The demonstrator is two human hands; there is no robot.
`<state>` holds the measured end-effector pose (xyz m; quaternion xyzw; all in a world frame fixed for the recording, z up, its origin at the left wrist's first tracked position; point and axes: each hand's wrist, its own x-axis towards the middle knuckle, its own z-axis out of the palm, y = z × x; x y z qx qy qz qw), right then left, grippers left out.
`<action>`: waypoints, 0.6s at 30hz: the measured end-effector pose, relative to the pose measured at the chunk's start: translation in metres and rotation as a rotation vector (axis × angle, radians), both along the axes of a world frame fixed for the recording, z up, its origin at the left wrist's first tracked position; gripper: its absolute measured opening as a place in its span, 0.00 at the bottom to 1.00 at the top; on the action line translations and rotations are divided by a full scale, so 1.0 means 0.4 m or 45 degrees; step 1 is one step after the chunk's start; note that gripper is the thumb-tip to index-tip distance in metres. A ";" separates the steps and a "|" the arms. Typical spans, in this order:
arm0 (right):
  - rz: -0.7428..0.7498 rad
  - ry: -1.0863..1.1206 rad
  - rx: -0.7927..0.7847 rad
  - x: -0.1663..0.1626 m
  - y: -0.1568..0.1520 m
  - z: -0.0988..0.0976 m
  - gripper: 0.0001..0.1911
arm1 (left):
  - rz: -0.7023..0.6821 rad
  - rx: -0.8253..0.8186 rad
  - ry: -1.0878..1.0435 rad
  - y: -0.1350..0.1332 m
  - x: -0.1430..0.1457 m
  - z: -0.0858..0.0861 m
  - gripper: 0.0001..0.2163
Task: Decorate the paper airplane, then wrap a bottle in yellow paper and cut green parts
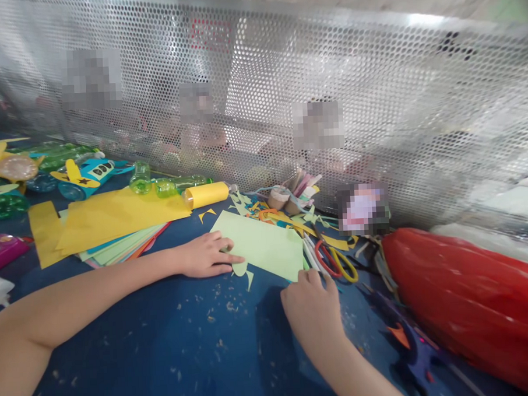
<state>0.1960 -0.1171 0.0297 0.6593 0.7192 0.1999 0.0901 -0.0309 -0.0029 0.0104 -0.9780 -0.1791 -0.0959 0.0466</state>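
Note:
My left hand [207, 256] lies on the blue table with its fingers stretched out, at the left end of a light green paper sheet [263, 242]. Small light green scraps [239, 268] sit by its fingertips. At the sheet's near right corner is my right hand [313, 304], its fingers curled downward. What lies under those fingertips is hidden. Just beyond it are several markers [310, 251], a pair of red-handled scissors [327, 258] and a pair with yellow handles [344, 265].
Yellow sheets [120, 219] top a stack of coloured paper at left. Plastic bottles [182, 184] and a blue toy plane [99, 170] stand behind. A purple glue gun [417, 349] and red plastic bag [464, 288] lie right. A perforated metal screen [258, 64] bounds the back.

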 end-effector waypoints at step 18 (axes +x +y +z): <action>0.392 0.230 0.060 -0.015 0.034 -0.070 0.17 | 0.012 -0.048 -0.054 -0.003 0.003 -0.006 0.18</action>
